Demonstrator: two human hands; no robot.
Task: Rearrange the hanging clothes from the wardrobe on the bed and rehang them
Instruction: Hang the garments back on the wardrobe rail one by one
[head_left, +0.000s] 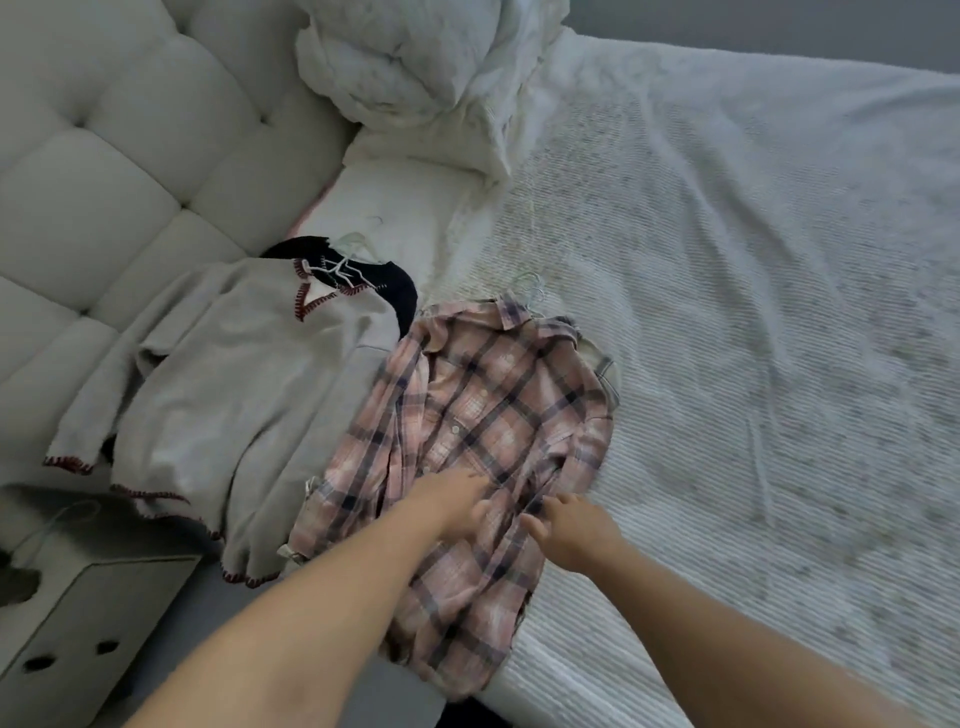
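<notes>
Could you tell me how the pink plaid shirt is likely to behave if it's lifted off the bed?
The plaid shirt will probably go limp and drape, as its thin cloth already rumples on the bed. It looks light. The hanger at its collar may keep the shoulders spread if lifted there.

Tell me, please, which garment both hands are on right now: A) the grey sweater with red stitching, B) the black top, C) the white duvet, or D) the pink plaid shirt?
D: both the left hand and the right hand rest on the lower part of the pink plaid shirt, which lies on the bed beside the grey sweater.
</notes>
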